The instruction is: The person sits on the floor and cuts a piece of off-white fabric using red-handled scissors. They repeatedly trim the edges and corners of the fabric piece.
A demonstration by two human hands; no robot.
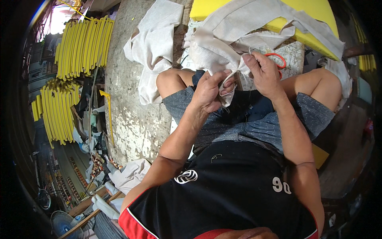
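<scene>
Far left: upper strips (83, 49), yellow, long, ranked side by side; beneath them, lower strips (59, 113), likewise yellow. Lower left corner: fan (63, 224), blue-bladed, partly cut off by the dark rim.

Left of centre: bracket (109, 115), yellow, thin, bent at its top, by the edge of the board (129, 129), whose surface is worn and flaking. On the board, spare cloth (157, 34), off-white, rumpled, its lower end beside the left knee (172, 81).

Centre: left hand (210, 89), fingers curled around a gathered edge of the cloth (211, 49), holding it above the lap; a short tail hangs below the grip. The cloth, off-white and frayed, lies between the hands and beyond them. From the left grip its long axis runs away from the body, then appears to bend right; folds hide whether it is one piece throughout. The left hand is nearer the body and the hanging tail.

Right of centre: right hand (263, 73), slightly farther out, thumb and forefinger close together at the cloth's frayed side; whether they pinch anything cannot be told. Just beyond it, scissors (283, 59), red-handled, blades hidden.

Upper right: slab (324, 20), yellow, thick, partly covered by pale fabric.
</scene>
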